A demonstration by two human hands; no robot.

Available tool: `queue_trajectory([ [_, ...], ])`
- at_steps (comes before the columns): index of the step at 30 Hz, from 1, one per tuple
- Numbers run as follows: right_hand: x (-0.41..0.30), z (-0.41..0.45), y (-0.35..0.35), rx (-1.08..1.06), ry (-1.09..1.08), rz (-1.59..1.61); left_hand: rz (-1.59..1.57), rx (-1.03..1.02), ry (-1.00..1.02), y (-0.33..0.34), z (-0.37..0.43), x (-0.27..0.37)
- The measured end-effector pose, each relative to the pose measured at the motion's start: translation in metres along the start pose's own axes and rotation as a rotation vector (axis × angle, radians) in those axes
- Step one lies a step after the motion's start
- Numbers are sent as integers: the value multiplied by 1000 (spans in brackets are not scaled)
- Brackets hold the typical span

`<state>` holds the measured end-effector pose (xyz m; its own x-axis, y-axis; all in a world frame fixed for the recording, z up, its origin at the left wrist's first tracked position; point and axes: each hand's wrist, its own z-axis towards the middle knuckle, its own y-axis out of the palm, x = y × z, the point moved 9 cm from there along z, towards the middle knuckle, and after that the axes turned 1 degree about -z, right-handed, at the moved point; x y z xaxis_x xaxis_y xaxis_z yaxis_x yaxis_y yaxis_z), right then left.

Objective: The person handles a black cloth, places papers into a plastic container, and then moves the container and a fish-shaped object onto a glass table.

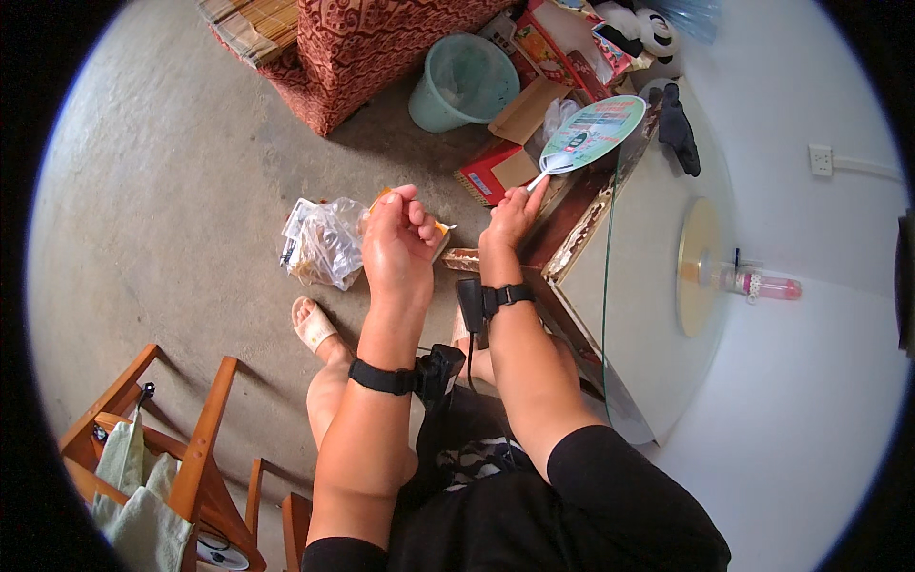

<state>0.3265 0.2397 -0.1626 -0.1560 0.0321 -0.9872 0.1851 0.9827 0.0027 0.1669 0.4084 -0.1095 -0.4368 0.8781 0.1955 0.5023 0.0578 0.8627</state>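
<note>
My right hand (509,220) grips the white handle of a round plastic hand fan (593,136). The fan's pale green face bears printing, and it is held out over the edge of a glass-topped table (643,286). My left hand (402,247) is raised with its palm turned up, fingers loosely curled, and nothing visible in the palm. Behind that hand part of an orange item (442,230) shows; most of it is hidden. A clear plastic bag with contents (327,243) lies on the floor just left of the left hand.
A pale green bucket (465,82) stands by a red patterned cloth-covered seat (372,50). Near it is an open red cardboard box (493,171). On the table are a black glove (678,129), a round board (693,268) and a pink-ended bottle (775,287). Wooden chair frame (204,443) at lower left.
</note>
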Motion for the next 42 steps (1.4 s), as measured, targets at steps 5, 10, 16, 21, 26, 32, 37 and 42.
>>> queue_trajectory([
  [5,13,24,-3,22,-16,-88,-1,-8,0,2,-5,5],
  [10,31,69,-5,40,19,-192,-14,-12,-7,6,-6,4],
  [16,56,81,-16,87,289,-42,-8,-17,8,2,-5,7],
  [21,39,55,5,113,182,177,-13,-24,-10,0,-8,8],
  [26,11,30,13,148,-71,35,4,12,-10,-6,-10,13],
  [32,32,88,-4,86,-151,-130,4,-20,-36,9,-2,-3],
  [37,60,89,10,104,174,154,13,2,-51,2,-2,-4],
  [42,77,115,7,-9,416,462,24,5,-60,5,1,-6],
])
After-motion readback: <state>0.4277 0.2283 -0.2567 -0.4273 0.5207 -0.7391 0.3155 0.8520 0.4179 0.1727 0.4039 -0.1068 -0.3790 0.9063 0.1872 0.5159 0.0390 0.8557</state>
